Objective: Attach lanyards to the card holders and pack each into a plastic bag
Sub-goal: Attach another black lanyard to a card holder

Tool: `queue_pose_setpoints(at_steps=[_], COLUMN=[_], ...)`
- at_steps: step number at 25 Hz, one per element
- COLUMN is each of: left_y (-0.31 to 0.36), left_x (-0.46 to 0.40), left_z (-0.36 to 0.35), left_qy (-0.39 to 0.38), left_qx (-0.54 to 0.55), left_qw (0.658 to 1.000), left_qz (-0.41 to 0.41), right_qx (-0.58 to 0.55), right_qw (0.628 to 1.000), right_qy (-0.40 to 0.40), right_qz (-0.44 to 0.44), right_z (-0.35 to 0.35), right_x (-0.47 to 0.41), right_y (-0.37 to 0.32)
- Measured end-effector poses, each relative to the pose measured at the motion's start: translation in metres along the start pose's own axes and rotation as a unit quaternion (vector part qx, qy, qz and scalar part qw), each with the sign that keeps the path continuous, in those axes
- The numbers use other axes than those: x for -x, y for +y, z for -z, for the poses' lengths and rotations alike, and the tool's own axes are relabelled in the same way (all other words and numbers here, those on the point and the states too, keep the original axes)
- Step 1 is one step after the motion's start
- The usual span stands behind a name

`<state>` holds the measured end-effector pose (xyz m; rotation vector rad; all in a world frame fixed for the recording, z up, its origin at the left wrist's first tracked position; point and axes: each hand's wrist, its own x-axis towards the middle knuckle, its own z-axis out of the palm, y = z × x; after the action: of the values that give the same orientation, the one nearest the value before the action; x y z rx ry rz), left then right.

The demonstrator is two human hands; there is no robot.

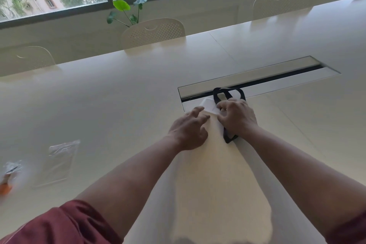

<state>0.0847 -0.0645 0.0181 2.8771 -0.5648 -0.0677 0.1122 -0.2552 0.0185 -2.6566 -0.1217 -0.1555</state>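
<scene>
plastic bag [59, 162]: flat on worktop [118, 95], left edge
left hand [188, 130]: fingers loose, spread, resting on worktop
card holder [208, 105]: mid-worktop, by cable slot [257, 83]
right hand [237, 119]: fingers curled, pinching card holder w/ black lanyard [229, 93]

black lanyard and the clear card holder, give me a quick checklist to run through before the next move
1. Black fabric lanyard within reach: ok, it lies under the right hand, looping beyond it over the table's recessed cable slot.
2. Clear plastic card holder held: ok, the right hand's fingers curl onto its edge.
3. Left hand free to help: ok, fingers relaxed, holding nothing.
4. Lanyard clipped to holder: cannot tell, the joint is hidden under the right hand.
5. Clear plastic bag ready: ok, it lies flat to the left, apart from both hands; whether its mouth is open, cannot tell.
</scene>
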Motion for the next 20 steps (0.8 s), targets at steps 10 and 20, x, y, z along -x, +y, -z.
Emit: queue_pose_setpoints(at_steps=[10,20], left_y=[0.01,0.007], left_x=[0.043,0.111], left_z=[0.017,0.111], left_qy=[0.178,0.252], left_qx=[0.144,0.276], left_qw=[0.973,0.927], left_qz=[-0.002,0.008], right_qx=[-0.525,-0.545], right_qw=[0.849,0.838], right_qy=[-0.006,-0.007], right_qz=[-0.052,0.015], right_z=[0.038,0.087], right_x=[0.037,0.077], right_y=[-0.069,-0.136])
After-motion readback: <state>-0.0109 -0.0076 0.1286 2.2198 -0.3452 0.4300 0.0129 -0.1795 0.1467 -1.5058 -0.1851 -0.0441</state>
